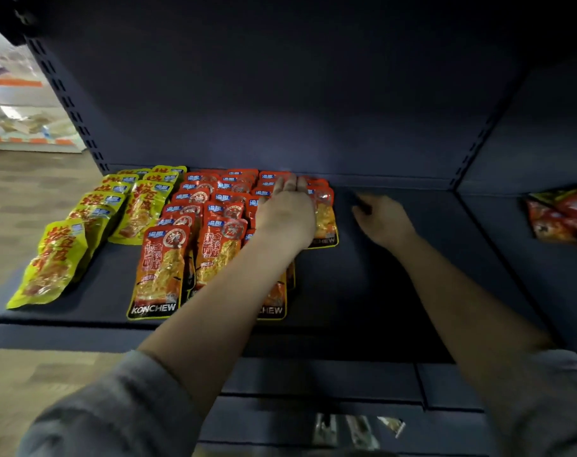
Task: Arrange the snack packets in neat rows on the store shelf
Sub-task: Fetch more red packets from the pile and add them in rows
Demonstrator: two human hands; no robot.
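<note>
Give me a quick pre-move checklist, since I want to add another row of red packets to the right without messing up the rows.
1. Bare shelf right of the red packets: ok.
2. Left hand flat on the rightmost red rows: ok.
3. Right hand holding a packet: cannot tell, fingers curled, blurred.
4. Red rows straight and overlapping evenly: ok.
5. Yellow packets in neat rows: not ok, front ones skewed.
6. Spare packets on the next shelf section: ok.

packets [188, 232] on shelf [395, 275], left

Dim shelf interior, daylight at far left, soft blur throughout, edges bowed by wide-angle lens
</note>
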